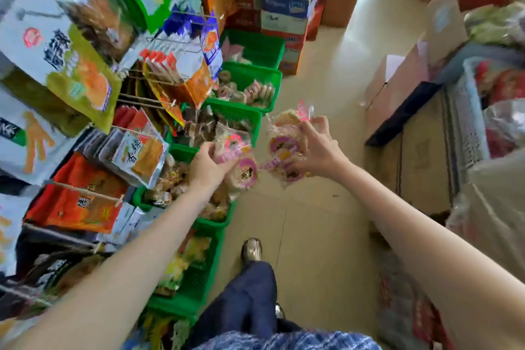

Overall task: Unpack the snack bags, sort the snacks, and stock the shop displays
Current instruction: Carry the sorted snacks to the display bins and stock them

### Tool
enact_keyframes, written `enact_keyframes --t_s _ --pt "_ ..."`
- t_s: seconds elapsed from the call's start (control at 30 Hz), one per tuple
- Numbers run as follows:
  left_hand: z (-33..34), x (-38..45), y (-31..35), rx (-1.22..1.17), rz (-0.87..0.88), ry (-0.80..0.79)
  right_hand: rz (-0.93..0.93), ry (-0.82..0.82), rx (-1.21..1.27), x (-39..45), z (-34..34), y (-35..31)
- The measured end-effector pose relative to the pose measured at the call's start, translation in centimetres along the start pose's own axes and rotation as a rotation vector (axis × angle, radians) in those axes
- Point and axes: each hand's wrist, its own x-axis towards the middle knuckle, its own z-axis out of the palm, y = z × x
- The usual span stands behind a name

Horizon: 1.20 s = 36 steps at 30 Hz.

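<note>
Many green baskets stood in a row from seven o'clock up to twelve o'clock, under hanging snack bags. Our left hand gripped some pink-wrapped round cakes at the middle, just above one basket. Our right hand gripped a bigger bunch at one o'clock, over bare floor. We thought that full bunch could slip, and cakes might drop and crack.

Cardboard boxes beside tiled floor

Snack shop: pegged packets, baskets.
</note>
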Motion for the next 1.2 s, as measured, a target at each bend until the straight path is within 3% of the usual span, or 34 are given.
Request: enact_keyframes --t_s 0.37,0.47,0.67,0.8,0.93,1.03,1.1,1.2 --pt "11.4 37.0 5.3 0.434 0.078 -0.054 0.151 -0.164 0.015 37.6 -0.6 9.5" --pt "15.1 46.1 5.0 0.525 0.060 -0.025 0.165 -0.161 0.079 47.8 1.9 12.7" --pt "21.5 63.0 -1.3 0.729 0.204 0.003 0.089 -0.192 0.040 66.2 11.5 18.4" --pt "23.6 70.6 -5.0 0.818 0.177 0.015 0.026 -0.115 0.011 73.8 16.8 20.0" --pt "25.7 75.9 -7.9 0.799 0.123 0.028 0.013 -0.154 -0.019 78.7 20.9 20.9" --pt "27.3 77.4 -9.9 0.799 -0.115 -0.119 -0.042 -0.320 -0.029 80.7 23.4 22.0" --pt "27.7 77.1 -10.8 0.803 -0.312 -0.253 -0.109 -0.549 -0.166 80.9 24.7 22.6" --pt "27.0 75.3 -10.5 0.889 -0.378 -0.293 -0.036 -0.729 -0.357 79.6 24.8 23.8"
